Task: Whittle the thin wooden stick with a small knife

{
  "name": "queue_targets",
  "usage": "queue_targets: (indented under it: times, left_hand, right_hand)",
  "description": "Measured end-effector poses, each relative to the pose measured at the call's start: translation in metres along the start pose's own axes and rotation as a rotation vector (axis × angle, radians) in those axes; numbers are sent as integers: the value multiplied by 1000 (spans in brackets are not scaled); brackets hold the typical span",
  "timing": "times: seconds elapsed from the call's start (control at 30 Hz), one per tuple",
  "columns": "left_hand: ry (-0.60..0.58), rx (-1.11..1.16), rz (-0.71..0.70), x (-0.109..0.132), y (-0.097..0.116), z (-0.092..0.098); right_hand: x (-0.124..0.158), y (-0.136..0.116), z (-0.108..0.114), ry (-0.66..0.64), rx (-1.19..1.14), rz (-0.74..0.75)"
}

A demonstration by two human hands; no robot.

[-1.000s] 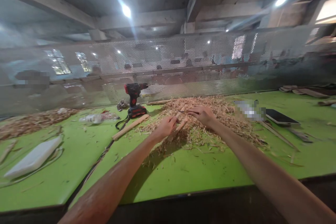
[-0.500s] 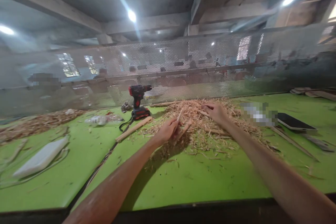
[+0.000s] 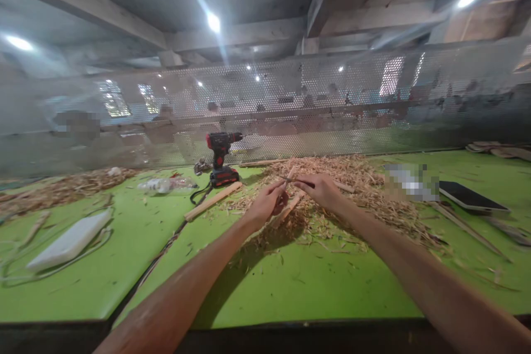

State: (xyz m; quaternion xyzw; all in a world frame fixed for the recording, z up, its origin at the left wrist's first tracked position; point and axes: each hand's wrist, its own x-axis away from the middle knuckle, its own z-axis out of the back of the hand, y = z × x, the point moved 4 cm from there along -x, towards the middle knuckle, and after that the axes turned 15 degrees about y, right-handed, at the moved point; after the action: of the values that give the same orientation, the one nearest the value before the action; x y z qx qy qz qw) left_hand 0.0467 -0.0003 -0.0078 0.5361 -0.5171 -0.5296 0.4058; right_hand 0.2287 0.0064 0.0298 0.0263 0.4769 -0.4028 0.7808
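Note:
My left hand point(image 3: 267, 203) is closed around a thin wooden stick point(image 3: 290, 173) that pokes up past its fingers. Close beside it, my right hand point(image 3: 318, 188) is closed on a small dark blade point(image 3: 292, 180) laid against that stick. Both hands hover over a heap of pale wood shavings point(image 3: 360, 188) on the green table point(image 3: 290, 282). A thicker wooden piece point(image 3: 287, 209) lies under my left hand.
A red and black cordless drill point(image 3: 221, 157) stands behind a wooden rod point(image 3: 213, 201). A white flat box point(image 3: 68, 239) with a cord lies left, a dark phone point(image 3: 473, 197) and long sticks right. A perforated metal screen point(image 3: 332, 105) closes the table's far edge.
Half a second ago my right hand was reaching far into the shavings; it has come back to the stick in my left hand. The view has drifted slightly.

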Motion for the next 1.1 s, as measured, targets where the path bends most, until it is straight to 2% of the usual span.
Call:
queue_targets:
  times: [0.27,0.43,0.5,0.57,0.63,0.7,0.77,0.93,1.0,1.1]
  left_hand:
    - [38,-37,-29,7,8,-7]
    - [41,-78,-7,7,5,-6]
    - [39,-95,-2,7,5,-4]
    - [22,-113,-3,8,7,-2]
    - [1,-118,-10,9,9,-2]
    - [-11,-107,-17,9,9,-3]
    - [-12,-92,-14,7,6,-4]
    - [-17,-41,46,2,-8,-3]
    - [-14,7,72,1,-8,-2]
    - [-45,89,114,1,-3,-3]
  right_hand:
    - [1,1,10,26,282,42]
    - [1,5,9,27,277,35]
    - [0,18,17,30,257,-40]
    - [0,42,36,103,265,-214]
    - [1,68,64,277,299,-424]
    - [0,83,88,474,298,-504]
    - [-4,85,94,524,221,-483]
    - [-15,48,58,315,6,-310]
    - [-13,31,42,247,-48,-250]
    - [-6,12,18,78,-101,-157]
